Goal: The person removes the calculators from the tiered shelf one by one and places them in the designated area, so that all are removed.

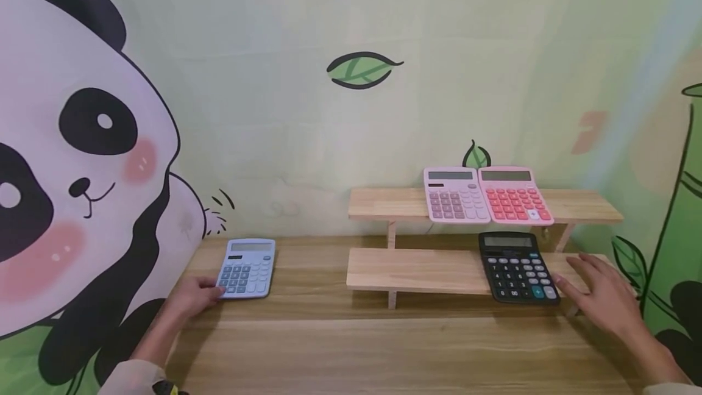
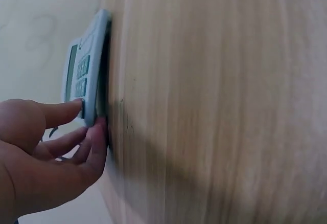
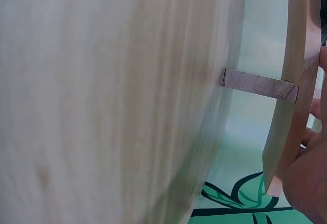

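Observation:
At the left of the table, my left hand point(image 1: 192, 297) pinches the lower left corner of a light blue calculator point(image 1: 253, 264), thumb on its face and fingers under its edge. The left wrist view shows that calculator point(image 2: 87, 65) side-on, close to the wooden tabletop. On the lower wooden shelf point(image 1: 417, 267) leans a black calculator point(image 1: 512, 276). My right hand point(image 1: 606, 294) is at its right edge, fingers spread over the shelf's right end; whether the thumb touches the calculator I cannot tell. Only part of the right hand point(image 3: 309, 168) appears in the right wrist view.
A lilac calculator point(image 1: 454, 203) and a pink calculator point(image 1: 515, 200) lean side by side on the upper shelf point(image 1: 384, 203). The two-tier stand rests on the wood-grain table point(image 1: 351, 352). Behind is a printed backdrop point(image 1: 274, 108) with a panda.

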Tool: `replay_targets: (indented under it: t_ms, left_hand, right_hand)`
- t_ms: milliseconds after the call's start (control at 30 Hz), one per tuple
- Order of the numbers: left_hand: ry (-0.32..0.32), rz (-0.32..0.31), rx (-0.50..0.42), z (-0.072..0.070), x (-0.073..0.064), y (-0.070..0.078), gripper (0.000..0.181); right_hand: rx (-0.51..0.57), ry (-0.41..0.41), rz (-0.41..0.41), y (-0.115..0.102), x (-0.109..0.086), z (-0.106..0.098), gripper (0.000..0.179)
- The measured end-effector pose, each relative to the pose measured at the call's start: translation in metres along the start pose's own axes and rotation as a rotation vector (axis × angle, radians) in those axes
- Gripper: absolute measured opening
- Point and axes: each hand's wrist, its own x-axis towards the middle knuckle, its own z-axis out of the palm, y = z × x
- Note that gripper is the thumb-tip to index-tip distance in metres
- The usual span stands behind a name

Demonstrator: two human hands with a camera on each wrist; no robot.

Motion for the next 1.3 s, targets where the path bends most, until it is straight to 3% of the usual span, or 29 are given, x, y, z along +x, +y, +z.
replay_targets:
  t_ms: [167,267,400,467,567,733,833,967,1033,1133,1300]
  left_hand:
    - [0.040,0.046,0.193,0.000,-0.001,0.009,0.041]
    - [0.107,0.115,0.300,0.006,-0.004,0.015,0.033]
    - [0.174,0.233,0.370,0.019,-0.021,0.053,0.037]
    - [0.171,0.281,0.348,0.029,-0.037,0.084,0.047]
    - [0.187,0.366,0.255,0.049,-0.056,0.121,0.056]
    - [0.167,0.452,0.091,0.091,-0.081,0.177,0.062]
    - [0.110,0.513,-0.045,0.119,-0.094,0.207,0.059]
    - [-0.008,0.570,-0.303,0.163,-0.106,0.241,0.055]
    - [-0.073,0.569,-0.434,0.185,-0.109,0.256,0.055]
    - [-0.169,0.520,-0.590,0.216,-0.113,0.275,0.055]
    - [-0.284,0.372,-0.662,0.260,-0.123,0.300,0.060]
  right_hand:
    - [-0.002,-0.003,0.009,0.002,0.000,0.000,0.073]
    - [0.001,-0.009,0.009,0.003,0.000,0.001,0.074]
    - [0.000,-0.006,0.009,0.003,0.000,0.001,0.074]
    - [-0.001,-0.004,0.012,0.002,-0.001,0.000,0.074]
    - [0.002,-0.011,0.018,0.001,-0.001,-0.001,0.076]
    - [0.005,-0.015,0.019,0.001,0.000,0.000,0.076]
    - [0.005,-0.013,0.019,0.002,0.000,0.000,0.077]
    - [0.007,-0.014,0.019,0.002,0.001,0.002,0.077]
    - [0.010,-0.022,0.026,0.002,0.001,0.002,0.077]
    - [0.013,-0.035,0.037,0.000,0.002,0.002,0.078]
    - [0.008,-0.024,0.030,-0.002,0.000,-0.003,0.075]
